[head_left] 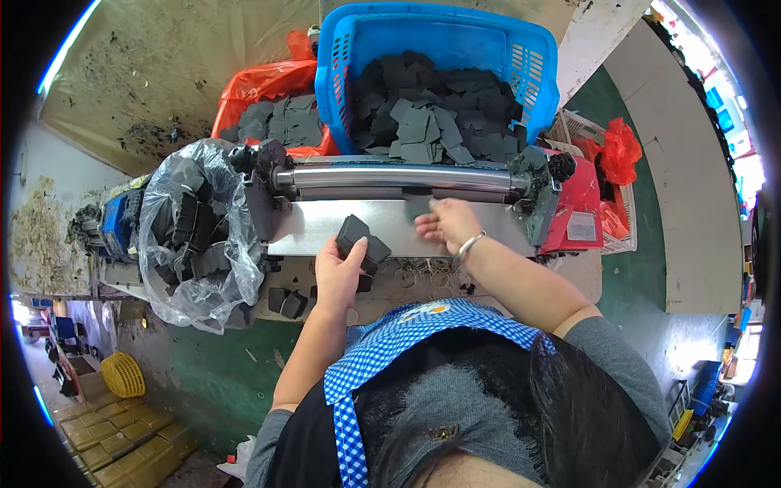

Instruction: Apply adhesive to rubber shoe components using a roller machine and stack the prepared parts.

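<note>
My left hand is closed round a small stack of dark grey flat pieces, thumb on top, in front of a metal feed plate. Above that plate, my right hand reaches toward a shiny steel roller. Its fingers are loosely bent and apart. By its fingertips lies a single dark flat piece, close to the gap under the roller; whether the fingers touch it I cannot tell. A silver bangle circles my right wrist.
Behind the roller, a blue plastic basket holds many loose dark pieces. At left hangs a clear plastic bag with bundled pieces; a red bag lies behind it. The machine's red end housing stands at right. Rings lie below the plate.
</note>
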Demonstrator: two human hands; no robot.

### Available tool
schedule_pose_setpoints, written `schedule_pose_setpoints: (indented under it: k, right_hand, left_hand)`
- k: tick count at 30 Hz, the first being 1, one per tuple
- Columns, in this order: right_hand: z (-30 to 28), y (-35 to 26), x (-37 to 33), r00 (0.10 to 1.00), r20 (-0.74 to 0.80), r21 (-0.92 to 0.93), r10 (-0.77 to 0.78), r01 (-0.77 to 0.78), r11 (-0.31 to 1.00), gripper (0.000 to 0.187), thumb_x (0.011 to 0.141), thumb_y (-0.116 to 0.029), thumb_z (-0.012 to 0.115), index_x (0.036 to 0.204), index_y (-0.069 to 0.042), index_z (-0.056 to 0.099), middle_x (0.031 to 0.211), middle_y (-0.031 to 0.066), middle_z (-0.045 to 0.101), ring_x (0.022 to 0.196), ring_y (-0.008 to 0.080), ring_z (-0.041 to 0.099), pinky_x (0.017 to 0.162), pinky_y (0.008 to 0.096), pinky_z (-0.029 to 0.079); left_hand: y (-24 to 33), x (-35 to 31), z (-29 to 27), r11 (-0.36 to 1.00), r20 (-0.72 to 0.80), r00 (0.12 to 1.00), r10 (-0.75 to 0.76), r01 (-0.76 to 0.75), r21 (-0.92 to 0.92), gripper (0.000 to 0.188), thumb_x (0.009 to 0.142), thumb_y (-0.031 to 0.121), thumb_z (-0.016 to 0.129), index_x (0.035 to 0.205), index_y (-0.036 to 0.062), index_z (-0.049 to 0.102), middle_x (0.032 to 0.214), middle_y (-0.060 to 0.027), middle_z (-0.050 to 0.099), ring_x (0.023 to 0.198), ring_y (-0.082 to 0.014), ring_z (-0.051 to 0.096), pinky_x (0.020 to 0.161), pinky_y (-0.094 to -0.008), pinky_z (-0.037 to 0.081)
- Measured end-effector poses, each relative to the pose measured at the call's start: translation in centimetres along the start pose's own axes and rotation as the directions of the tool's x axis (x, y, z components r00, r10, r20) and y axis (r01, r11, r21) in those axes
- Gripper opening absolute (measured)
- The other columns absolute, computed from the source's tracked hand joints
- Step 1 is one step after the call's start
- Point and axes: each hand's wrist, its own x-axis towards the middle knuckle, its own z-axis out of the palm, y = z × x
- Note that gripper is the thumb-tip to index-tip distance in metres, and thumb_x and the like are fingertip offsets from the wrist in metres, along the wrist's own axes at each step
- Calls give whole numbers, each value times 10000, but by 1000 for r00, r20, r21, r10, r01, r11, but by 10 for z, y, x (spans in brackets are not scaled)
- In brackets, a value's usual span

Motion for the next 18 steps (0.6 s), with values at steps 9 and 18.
schedule_pose_setpoints:
  k: [9,18]
  right_hand:
    - [26,15,-36,815,337,-429,-472,579,694,298,778,-197,702,993,3,654,832,102,676,759,154,648,713,273,513]
    - [19,35,-22,809,329,-460,-487,588,665,245,863,-175,601,1006,21,634,798,90,648,664,153,621,632,259,505]
  left_hand:
    - [-2,0,13,999,10,1000,-30,30,-11,114,816,111,675,889,26,663,714,34,591,570,-19,457,493,-178,349]
    - [-8,-1,9,991,0,998,56,-56,124,134,833,110,650,878,-16,657,701,15,610,590,-24,502,536,-181,416]
